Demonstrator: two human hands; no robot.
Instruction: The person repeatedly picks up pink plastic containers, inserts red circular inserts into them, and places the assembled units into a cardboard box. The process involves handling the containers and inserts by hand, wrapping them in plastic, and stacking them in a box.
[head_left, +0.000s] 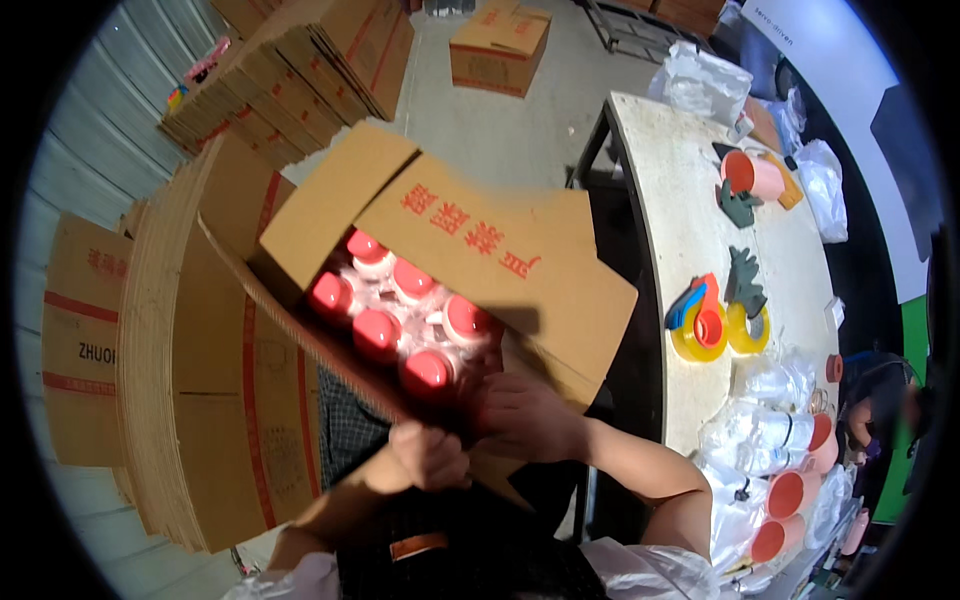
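Note:
An open cardboard carton [570, 290] is tilted in front of me, its flaps folded outward. Inside stand several pale bottles with rounded red caps [377, 333], with clear, shiny plastic around them. My left hand [432, 455] is closed at the carton's near edge and grips the cardboard there. Beside it, my right hand [530, 415] reaches into the near right corner, close to the nearest bottles. Its fingers are in shadow and partly blurred, so what they touch is hidden.
Flattened cartons [200, 350] stand stacked at the left, more [300, 80] behind them. A closed carton [500, 48] sits on the floor ahead. On the white table [640, 180] at right lie yellow tape rolls [748, 328], dark gloves [743, 275], pink containers [785, 495] and plastic bags.

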